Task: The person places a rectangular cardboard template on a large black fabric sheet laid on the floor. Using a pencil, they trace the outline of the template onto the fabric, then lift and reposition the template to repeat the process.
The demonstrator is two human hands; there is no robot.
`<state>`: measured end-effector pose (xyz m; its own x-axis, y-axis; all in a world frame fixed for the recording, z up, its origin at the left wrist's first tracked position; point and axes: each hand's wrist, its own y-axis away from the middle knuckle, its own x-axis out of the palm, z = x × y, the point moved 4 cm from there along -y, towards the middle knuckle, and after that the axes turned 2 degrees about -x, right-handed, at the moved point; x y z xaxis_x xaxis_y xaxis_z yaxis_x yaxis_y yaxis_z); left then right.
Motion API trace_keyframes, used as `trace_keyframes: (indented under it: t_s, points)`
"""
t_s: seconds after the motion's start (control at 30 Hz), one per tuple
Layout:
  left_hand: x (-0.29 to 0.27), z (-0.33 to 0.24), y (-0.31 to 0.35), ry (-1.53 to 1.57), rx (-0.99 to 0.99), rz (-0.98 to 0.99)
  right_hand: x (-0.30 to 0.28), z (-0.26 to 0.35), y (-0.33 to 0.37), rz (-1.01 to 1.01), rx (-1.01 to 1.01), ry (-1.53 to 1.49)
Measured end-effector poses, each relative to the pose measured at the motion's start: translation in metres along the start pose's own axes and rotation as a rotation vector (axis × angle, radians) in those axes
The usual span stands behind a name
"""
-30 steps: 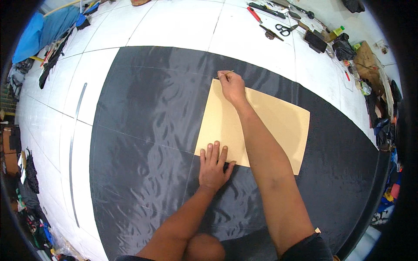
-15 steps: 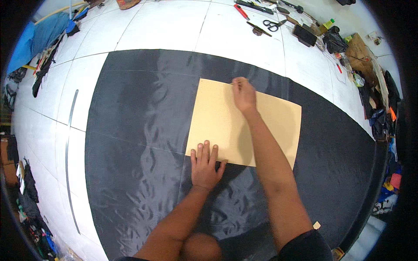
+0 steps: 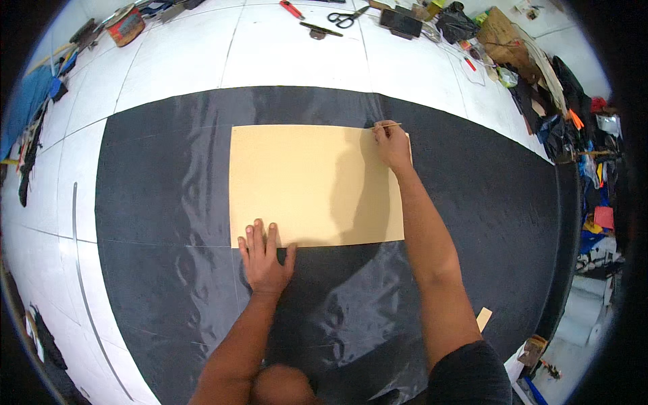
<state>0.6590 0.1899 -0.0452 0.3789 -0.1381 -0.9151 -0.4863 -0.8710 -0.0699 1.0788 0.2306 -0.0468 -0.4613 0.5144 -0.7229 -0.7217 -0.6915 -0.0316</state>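
Note:
A tan rectangular sheet point(image 3: 297, 182), stiff like cardboard, lies flat on a wide piece of shiny black material point(image 3: 162, 196). My left hand point(image 3: 265, 260) rests with fingers spread on the sheet's near left corner. At the far right corner, my right hand point(image 3: 391, 143) pinches a thin pale stick point(image 3: 396, 124), pencil-like, by the sheet's far edge. Whether its tip touches the black material is hidden by my fingers. Thin pale lines run across the black material. My right forearm covers part of the sheet's right edge.
Scissors point(image 3: 345, 18), a red-handled cutter point(image 3: 291, 9) and a black box point(image 3: 400, 24) lie on the white tiled floor beyond. A long metal strip point(image 3: 82, 283) is at the left. Bags and clutter line the right side. A small tan strip point(image 3: 484, 318) lies near my right elbow.
My right hand has slid right along the sheet's far edge to its far right corner. The left hand stays on the near left corner. The whole view has shifted and turned.

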Motion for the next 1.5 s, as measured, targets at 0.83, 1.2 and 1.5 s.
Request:
trace_keyframes:
  t_s: [0.83,1.2,1.5]
  points:
    - [0.007,0.003,0.004,-0.066,0.036,0.0,-0.062,-0.047,-0.002,-0.209,0.218,-0.195]
    - [0.005,0.0,0.002,-0.055,0.026,0.003,-0.075,-0.043,0.05,-0.224,0.018,0.209]
    - [0.005,0.0,0.0,-0.096,0.017,0.008,-0.102,-0.041,0.135,-0.133,-0.024,0.198]
